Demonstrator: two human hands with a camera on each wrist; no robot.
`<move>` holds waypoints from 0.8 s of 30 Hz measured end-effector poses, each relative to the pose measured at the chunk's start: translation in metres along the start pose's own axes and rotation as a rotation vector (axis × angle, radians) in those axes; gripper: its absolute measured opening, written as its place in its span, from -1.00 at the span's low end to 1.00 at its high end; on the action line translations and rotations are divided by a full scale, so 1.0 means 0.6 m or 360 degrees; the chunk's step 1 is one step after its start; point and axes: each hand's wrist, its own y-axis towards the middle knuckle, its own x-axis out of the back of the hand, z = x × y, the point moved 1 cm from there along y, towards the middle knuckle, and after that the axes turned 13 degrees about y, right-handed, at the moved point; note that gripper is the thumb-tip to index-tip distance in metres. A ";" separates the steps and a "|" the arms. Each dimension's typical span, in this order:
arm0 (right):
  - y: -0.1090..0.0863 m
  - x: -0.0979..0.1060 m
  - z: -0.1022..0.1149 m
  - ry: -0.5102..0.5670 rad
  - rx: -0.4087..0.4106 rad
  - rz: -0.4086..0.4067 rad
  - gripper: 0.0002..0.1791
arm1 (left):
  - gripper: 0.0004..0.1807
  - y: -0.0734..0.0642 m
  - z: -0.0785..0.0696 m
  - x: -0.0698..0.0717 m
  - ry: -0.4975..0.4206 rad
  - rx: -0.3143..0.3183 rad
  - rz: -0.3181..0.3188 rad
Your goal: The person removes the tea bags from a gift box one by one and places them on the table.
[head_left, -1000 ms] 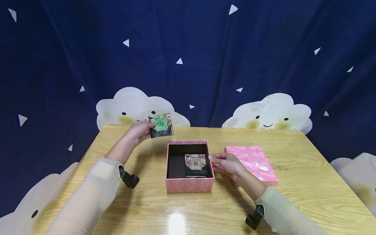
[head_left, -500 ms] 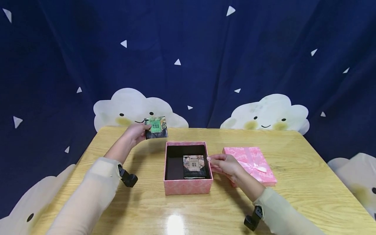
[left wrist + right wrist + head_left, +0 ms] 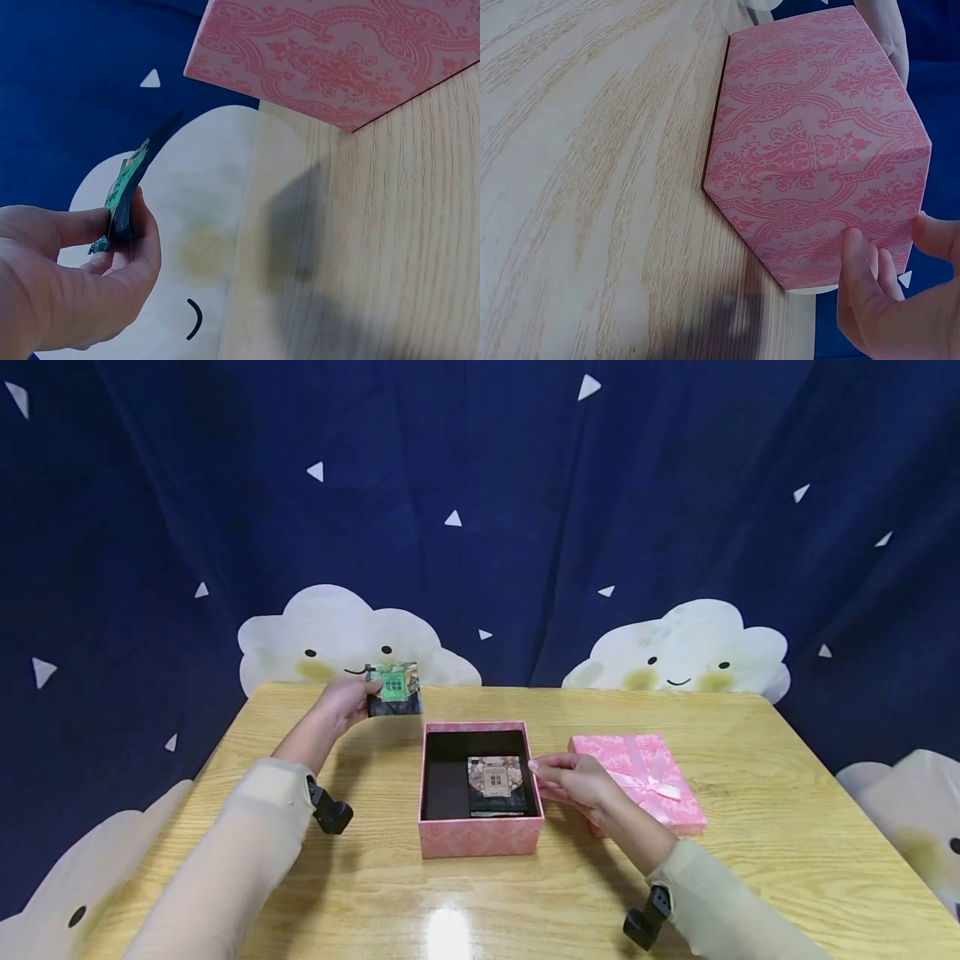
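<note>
A person's left hand (image 3: 348, 700) pinches a green-labelled sachet (image 3: 394, 690) between thumb and fingers, left of centre in the head view, holding it above the bench (image 3: 367, 893) and apart from a pink damask-patterned box (image 3: 480, 840) at the frame's centre. The right hand (image 3: 576, 781) grips the right wall of the box, thumb at the rim and fingers against the outside. A beige-labelled sachet (image 3: 497, 787) lies face up in the right part of the black interior; a pale edge under it suggests more below, though the count cannot be told. The matching pink lid (image 3: 609, 748), tied with a ribbon bow (image 3: 663, 787), rests on the bench at centre right. The work looks to be partway along: the lid is already off, one sachet is out in hand, and at least one is inside.
</note>
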 end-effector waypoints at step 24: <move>0.002 0.002 -0.001 0.0009 0.0016 0.0035 -0.66 | -0.51 0.035 0.018 0.001 0.0100 0.0093 -0.0126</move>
